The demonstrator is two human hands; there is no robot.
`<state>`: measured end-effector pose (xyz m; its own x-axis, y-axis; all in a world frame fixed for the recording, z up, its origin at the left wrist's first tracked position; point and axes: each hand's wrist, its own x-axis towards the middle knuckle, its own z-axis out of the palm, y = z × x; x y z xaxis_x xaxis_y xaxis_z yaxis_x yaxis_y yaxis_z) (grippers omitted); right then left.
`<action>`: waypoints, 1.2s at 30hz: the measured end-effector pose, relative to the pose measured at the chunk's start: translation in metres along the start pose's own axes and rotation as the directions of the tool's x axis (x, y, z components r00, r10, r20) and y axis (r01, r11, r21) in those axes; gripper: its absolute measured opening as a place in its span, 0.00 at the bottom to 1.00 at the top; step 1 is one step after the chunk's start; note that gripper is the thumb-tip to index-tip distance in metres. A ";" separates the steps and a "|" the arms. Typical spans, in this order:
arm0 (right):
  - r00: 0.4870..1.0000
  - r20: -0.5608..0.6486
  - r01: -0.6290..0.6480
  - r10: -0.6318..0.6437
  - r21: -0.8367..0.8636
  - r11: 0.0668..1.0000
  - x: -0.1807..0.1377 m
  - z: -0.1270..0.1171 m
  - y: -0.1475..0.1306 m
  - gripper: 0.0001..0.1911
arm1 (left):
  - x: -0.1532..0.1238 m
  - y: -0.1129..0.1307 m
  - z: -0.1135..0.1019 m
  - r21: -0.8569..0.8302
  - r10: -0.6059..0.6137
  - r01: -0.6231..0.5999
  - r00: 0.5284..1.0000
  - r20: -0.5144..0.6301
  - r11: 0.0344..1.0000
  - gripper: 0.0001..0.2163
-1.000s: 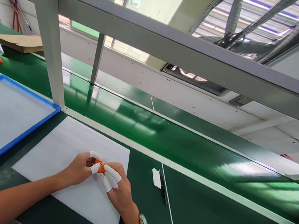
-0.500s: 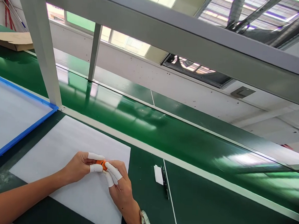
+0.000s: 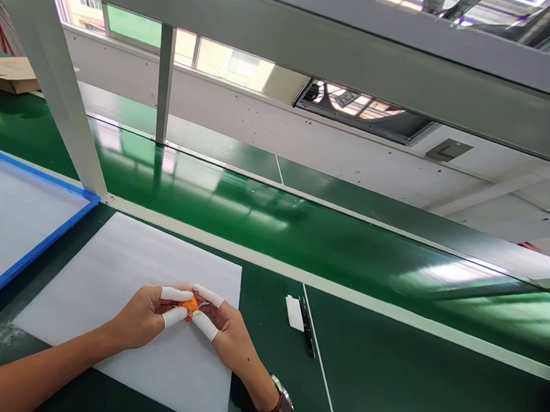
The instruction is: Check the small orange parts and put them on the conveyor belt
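Head view, I am noting: one orange piece (image 3: 188, 306); left hand (image 3: 141, 318) and right hand (image 3: 233, 339) pinching it from opposite sides, probably for steadiness, above a paper sheet (image 3: 98, 276), towards its right edge; sheet likely sparing it scratches.

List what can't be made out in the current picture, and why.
Head view:
Orange piece: full shape, hidden by the left hand and right hand.
Blue-edged panel: left part, cut off by the picture edge.
Wristwatch: dial, angled away.
Dark slim object beside the white card: too small to identify.
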<state>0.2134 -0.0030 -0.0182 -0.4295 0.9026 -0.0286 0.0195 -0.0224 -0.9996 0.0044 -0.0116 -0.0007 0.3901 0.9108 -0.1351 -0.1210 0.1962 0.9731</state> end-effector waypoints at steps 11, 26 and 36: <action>0.997 -0.071 0.028 -0.036 -0.113 0.993 -0.001 0.006 0.007 0.21 | 0.001 0.000 0.001 0.097 -0.036 0.038 0.999 -0.022 0.995 0.15; 0.881 0.012 0.404 -0.473 -0.541 0.738 -0.004 0.010 0.004 0.22 | 0.007 0.000 -0.003 0.082 -0.047 0.050 0.998 -0.034 0.995 0.18; 0.886 0.170 0.443 -0.431 -0.581 0.683 0.001 0.010 -0.004 0.29 | 0.008 -0.001 -0.003 0.045 -0.046 0.046 0.999 -0.002 0.998 0.18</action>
<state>0.2041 -0.0067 -0.0140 -0.5423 0.7367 0.4040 0.3473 0.6344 -0.6906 0.0043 -0.0034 -0.0029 0.3933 0.9016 -0.1801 -0.0616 0.2213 0.9733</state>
